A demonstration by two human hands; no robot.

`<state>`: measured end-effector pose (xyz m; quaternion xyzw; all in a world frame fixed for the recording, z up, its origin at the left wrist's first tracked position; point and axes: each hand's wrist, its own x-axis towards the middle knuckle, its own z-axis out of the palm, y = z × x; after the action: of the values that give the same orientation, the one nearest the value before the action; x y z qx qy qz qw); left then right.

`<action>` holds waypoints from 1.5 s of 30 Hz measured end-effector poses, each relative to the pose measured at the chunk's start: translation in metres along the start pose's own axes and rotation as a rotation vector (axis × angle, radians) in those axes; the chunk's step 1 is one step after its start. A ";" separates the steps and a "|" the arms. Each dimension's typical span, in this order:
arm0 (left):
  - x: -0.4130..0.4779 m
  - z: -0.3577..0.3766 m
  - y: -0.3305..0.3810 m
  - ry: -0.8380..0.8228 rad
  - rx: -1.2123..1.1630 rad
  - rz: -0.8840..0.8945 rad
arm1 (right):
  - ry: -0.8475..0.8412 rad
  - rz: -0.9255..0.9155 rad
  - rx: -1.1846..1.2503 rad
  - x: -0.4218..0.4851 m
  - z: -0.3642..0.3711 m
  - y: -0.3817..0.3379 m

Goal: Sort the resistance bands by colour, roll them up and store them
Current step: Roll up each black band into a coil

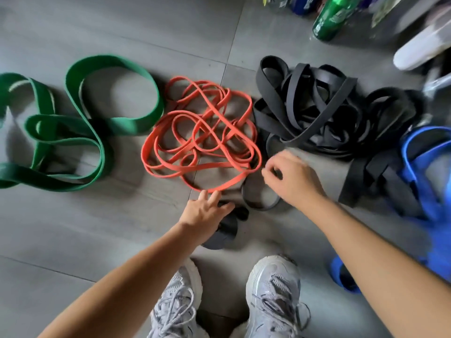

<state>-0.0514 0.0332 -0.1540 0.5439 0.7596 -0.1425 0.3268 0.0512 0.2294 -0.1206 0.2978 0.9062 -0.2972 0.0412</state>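
Four colour groups of resistance bands lie on the grey floor. The wide green bands (92, 123) are at the left and a tangle of thin orange bands (205, 132) is in the middle. A heap of black bands (314, 111) lies at the right, with blue bands (424, 167) at the far right. My left hand (207, 212) rests with spread, straight fingers on a separate black band (227, 231), its fingertips touching the near edge of the orange tangle. My right hand (291, 178) hovers with curled fingers above a black loop (260, 202) beside the orange bands, and I see nothing in its grip.
My two grey sneakers (271, 296) stand at the bottom centre. A green bottle (329, 18) and other bottles stand at the top right, next to a white object (419, 47). Bare floor tiles stretch along the left foreground.
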 end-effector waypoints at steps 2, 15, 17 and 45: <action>0.000 0.001 0.003 -0.014 0.011 -0.020 | -0.319 -0.038 -0.237 -0.025 0.009 0.015; -0.045 -0.083 0.014 -0.089 -0.278 -0.121 | -0.084 0.069 -0.108 -0.077 -0.102 0.007; -0.063 -0.114 0.022 -0.019 -0.330 -0.062 | -0.001 0.131 0.030 -0.088 -0.132 -0.013; -0.386 -0.333 0.171 0.784 -1.203 0.591 | 0.359 0.013 0.365 -0.295 -0.284 -0.192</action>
<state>0.0669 0.0036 0.3696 0.4638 0.5898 0.5902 0.2978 0.2135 0.1129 0.2854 0.3543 0.8283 -0.3981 -0.1729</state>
